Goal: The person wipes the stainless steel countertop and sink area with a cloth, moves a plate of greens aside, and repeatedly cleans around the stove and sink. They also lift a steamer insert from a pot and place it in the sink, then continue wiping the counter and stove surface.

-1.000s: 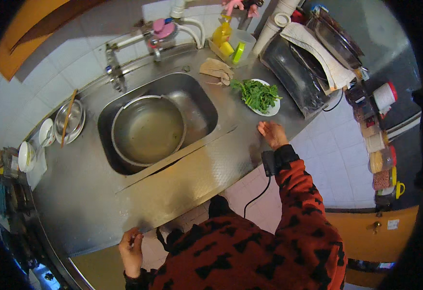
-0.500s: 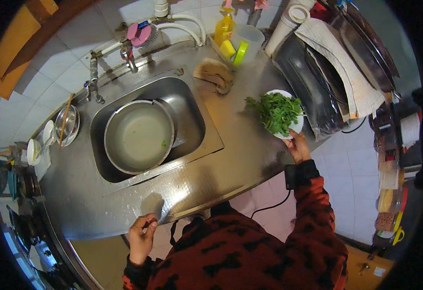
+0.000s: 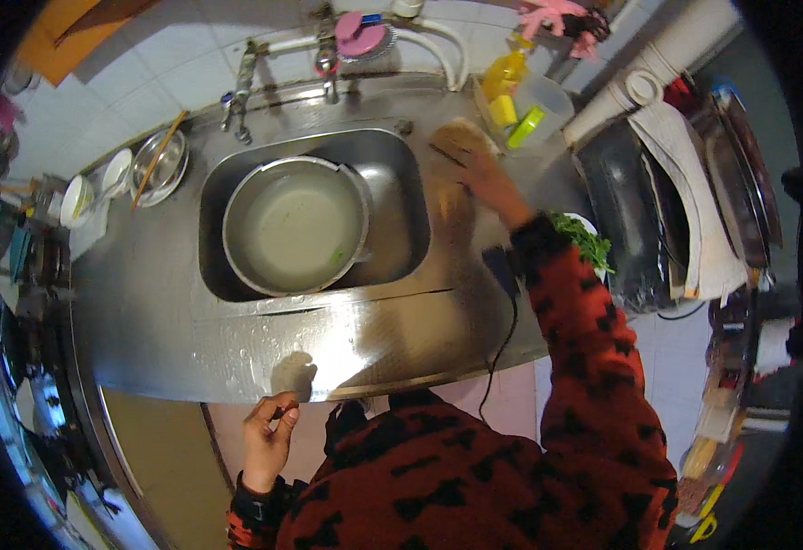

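Note:
My right hand [image 3: 493, 183] reaches over a brown-and-tan cloth [image 3: 471, 137] on the steel counter, right of the sink. Its fingertips lie at or on the cloth, but they are blurred, so I cannot tell if they grip it. My left hand [image 3: 271, 434] hovers by the counter's front edge, its fingers curled in against the thumb; whatever they may hold is too small to make out. A plate of leafy greens [image 3: 587, 242] sits on the counter, partly behind my right sleeve. In the steel sink [image 3: 392, 197] stands a large metal pot [image 3: 297, 225] of cloudy water with a green leaf bit afloat.
Taps [image 3: 241, 101] rise behind the sink. At the back right stand a yellow bottle [image 3: 508, 71] and a clear plastic jug [image 3: 548, 96]. A black-covered bulky item [image 3: 617, 206] borders the right side. Bowls and a chopstick [image 3: 158, 158] rest at the left.
My right hand has let go of the plate of greens and moved away from me and left to the cloth. The view has shifted; my left hand keeps its curled pose.

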`<action>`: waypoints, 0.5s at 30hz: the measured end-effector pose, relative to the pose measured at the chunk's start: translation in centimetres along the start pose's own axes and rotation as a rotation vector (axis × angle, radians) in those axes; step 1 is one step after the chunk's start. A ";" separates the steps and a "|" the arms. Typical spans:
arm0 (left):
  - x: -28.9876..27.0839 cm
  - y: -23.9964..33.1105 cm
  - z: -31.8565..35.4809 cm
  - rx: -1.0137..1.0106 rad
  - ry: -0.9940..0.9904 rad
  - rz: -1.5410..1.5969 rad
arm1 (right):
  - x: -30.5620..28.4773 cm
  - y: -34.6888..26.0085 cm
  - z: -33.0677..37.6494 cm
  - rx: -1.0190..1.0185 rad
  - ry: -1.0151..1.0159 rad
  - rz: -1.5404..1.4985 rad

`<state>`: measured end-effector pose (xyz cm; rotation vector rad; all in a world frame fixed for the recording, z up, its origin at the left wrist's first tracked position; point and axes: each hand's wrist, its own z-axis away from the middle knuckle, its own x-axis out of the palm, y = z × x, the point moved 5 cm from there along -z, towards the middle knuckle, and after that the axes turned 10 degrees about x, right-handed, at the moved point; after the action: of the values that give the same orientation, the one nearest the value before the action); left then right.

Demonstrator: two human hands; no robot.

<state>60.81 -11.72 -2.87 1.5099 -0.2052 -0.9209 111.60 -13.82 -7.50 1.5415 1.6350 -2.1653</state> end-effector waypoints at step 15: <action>-4.0 -5.3 9.4 -0.170 0.192 0.071 | 4.5 6.1 3.7 0.193 -0.258 0.722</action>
<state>50.10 -15.34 -4.94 1.4137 -0.0397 -0.7138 110.01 -17.06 -15.14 1.4903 0.6543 -2.0126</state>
